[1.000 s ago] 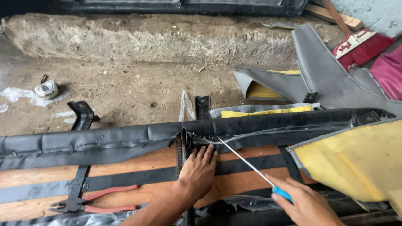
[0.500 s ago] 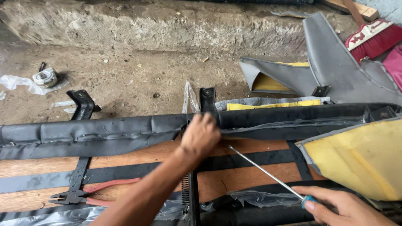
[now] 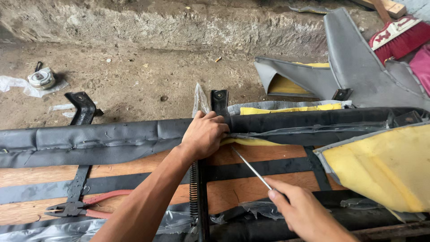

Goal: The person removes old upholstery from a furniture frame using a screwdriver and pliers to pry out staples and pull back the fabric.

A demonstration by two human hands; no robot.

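Note:
An overturned seat base point(image 3: 134, 168) of wooden boards and black metal straps lies before me, with dark grey vinyl cover point(image 3: 103, 139) folded along its far edge. My left hand point(image 3: 205, 134) grips the vincyl edge by the middle black bracket point(image 3: 219, 102), pulling it so yellow foam shows beneath. My right hand point(image 3: 300, 208) holds a long thin screwdriver point(image 3: 251, 169), its tip pointing up-left toward the lifted vinyl edge just below my left hand.
Red-handled pliers point(image 3: 85, 207) lie on the boards at lower left. A coil spring point(image 3: 194, 190) runs along the centre strap. A yellow foam cushion point(image 3: 385, 168) sits at right, grey seat covers point(image 3: 354, 71) and a red broom point(image 3: 396, 38) beyond, a tape roll point(image 3: 41, 79) on the dirt floor.
My left hand moved from the centre strap up to the vinyl edge and took hold of it. My right hand drew the screwdriver back, then angled its tip toward that edge.

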